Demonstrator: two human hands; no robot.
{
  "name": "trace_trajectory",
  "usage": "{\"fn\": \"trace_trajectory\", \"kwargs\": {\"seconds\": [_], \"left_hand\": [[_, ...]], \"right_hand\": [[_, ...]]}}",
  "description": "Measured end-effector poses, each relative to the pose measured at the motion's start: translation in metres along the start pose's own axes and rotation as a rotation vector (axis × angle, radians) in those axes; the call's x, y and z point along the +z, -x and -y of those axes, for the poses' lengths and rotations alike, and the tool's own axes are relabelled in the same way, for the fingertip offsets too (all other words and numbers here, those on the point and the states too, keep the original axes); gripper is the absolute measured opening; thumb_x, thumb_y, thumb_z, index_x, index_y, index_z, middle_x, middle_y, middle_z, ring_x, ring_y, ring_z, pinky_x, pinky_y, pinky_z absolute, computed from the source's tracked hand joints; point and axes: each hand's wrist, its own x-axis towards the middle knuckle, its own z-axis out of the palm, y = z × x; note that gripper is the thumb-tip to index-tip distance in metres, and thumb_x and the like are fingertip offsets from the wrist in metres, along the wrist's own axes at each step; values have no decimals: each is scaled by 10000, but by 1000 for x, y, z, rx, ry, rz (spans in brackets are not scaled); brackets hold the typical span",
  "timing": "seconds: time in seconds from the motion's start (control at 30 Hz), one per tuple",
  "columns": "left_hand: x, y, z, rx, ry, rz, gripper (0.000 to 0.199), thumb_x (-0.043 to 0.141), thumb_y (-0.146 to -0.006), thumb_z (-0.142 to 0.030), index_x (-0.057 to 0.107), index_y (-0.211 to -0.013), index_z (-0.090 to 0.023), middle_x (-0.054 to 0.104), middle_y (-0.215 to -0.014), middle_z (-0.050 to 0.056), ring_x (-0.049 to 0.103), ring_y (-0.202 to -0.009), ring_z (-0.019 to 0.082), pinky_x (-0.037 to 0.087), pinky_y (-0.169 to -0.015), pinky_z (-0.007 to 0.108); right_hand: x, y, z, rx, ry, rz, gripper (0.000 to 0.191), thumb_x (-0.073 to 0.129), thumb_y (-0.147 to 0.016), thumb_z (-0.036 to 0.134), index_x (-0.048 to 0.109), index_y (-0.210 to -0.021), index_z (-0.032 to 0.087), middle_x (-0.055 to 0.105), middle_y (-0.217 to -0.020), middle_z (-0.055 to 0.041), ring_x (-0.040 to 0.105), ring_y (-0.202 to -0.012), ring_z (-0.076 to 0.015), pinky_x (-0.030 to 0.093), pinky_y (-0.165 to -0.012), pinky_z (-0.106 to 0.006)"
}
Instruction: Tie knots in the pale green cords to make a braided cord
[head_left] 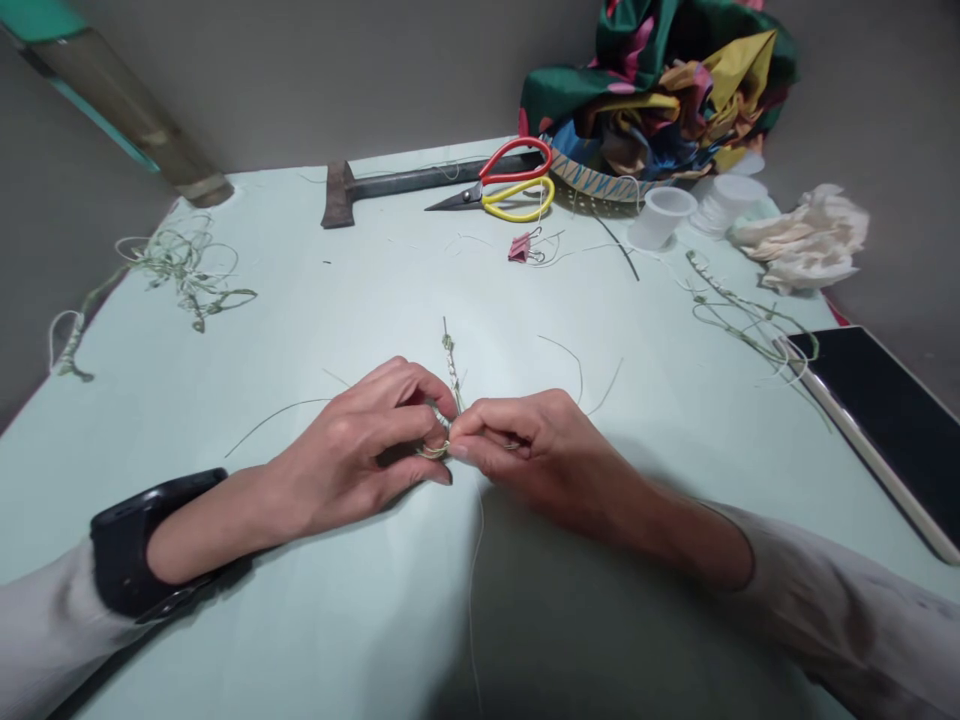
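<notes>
- Cord (451, 365) runs away from between the hands, long axis pointing forward, neither hand clearly nearer.
- Right hand (536, 435) pinches its near end.
- Left hand (367, 430) curls half-open there, grip unclear.

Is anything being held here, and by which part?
Yes: a knotted cord, by its nearer part, pinched in the right grip; the exact hold of the left grip is hidden.

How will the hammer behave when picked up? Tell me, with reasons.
The hammer would probably feel head-heavy: its blocky, metal-looking head sits at one end of a slim handle. That straight handle looks stiff, so it should not bend. Lifting might also shift the scissors, which overlap the handle.
</notes>
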Motion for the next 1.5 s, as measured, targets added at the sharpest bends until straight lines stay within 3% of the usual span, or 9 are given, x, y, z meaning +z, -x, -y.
{"fn": "trace_trajectory", "kwargs": {"seconds": [0.27, 0.63, 0.83, 1.0, 1.13, 1.23, 1.33, 1.4, 1.5], "left_hand": [[-1, 5, 7, -15, 38, -21, 224, 589, -1158, -252, 778, -1038, -234, 755, -1132, 83, 689, -991, 199, 561, -849, 304], [3, 7, 6, -13, -34, -84, 208, 581, -1100, -135, 757, -1097, -246, 758, -1241, 77, 678, -1041, 215, 550, -904, 357], [1, 5, 1, -32, -128, -112, 60, 683, -1124, -288, 712, -1138, -237, 726, -1279, 97, 699, -1094, 234, 579, -943, 372], [6, 7, 0, -49, -217, -179, 332, 750, -1078, -499, 665, -1237, -220, 688, -1235, 117, 680, -1158, 292, 579, -963, 409], [7, 14, -6, -55, -211, -218, 405, 831, -1018, -518, 685, -1269, -236, 656, -1116, 69, 664, -1044, 255, 578, -871, 364], [5, 21, -11, -47, -128, -209, 320, 821, -1048, -392, 744, -1341, -288, 680, -1202, 64, 670, -936, 187, 579, -791, 306], [3, 24, -16, -34, 32, -191, 184, 741, -1100, -239, 815, -1235, -338, 742, -1315, 42, 684, -819, 120, 571, -698, 253], [2, 23, -18, -58, 154, -159, 144, 690, -1131, -262, 825, -1094, -297, 814, -1193, 37, 740, -827, 133, 602, -706, 248], [1, 19, -23, -163, 302, -128, 318, 611, -1169, -336, 736, -896, -229, 834, -939, 62, 797, -859, 190, 654, -734, 279]], "right_hand": [[-1, 0, 1, -6, -7, -2, 208, 639, -938, 183, 754, -765, 202, 484, -580, 82, 387, -576, -87, 291, -550, -263], [-4, -1, 0, -58, -10, 4, 202, 636, -956, 194, 754, -792, 200, 493, -598, 85, 393, -577, -81, 302, -572, -262], [-3, -1, 1, -34, -6, -1, 238, 629, -952, 179, 732, -740, 207, 513, -586, 80, 388, -568, -88, 301, -565, -269], [-2, -2, 2, -30, 1, -6, 256, 621, -940, 143, 731, -719, 212, 502, -569, 88, 368, -552, -82, 288, -535, -255], [-2, -1, 0, -62, 20, -9, 231, 643, -947, 169, 744, -742, 206, 539, -590, 82, 407, -563, -81, 315, -546, -246], [-3, 0, -2, -107, 50, -10, 212, 645, -949, 167, 767, -780, 202, 562, -599, 80, 428, -561, -79, 340, -564, -241], [-1, 1, -5, -161, 98, -12, 225, 629, -957, 146, 785, -803, 195, 613, -623, 66, 481, -580, -82, 374, -585, -229], [1, 1, -8, -213, 136, -12, 229, 621, -969, 139, 798, -835, 193, 655, -650, 54, 513, -593, -85, 394, -599, -223], [4, 3, -14, -311, 206, -9, 256, 590, -1005, 130, 792, -860, 193, 724, -721, 24, 566, -630, -95, 425, -636, -227]]}}
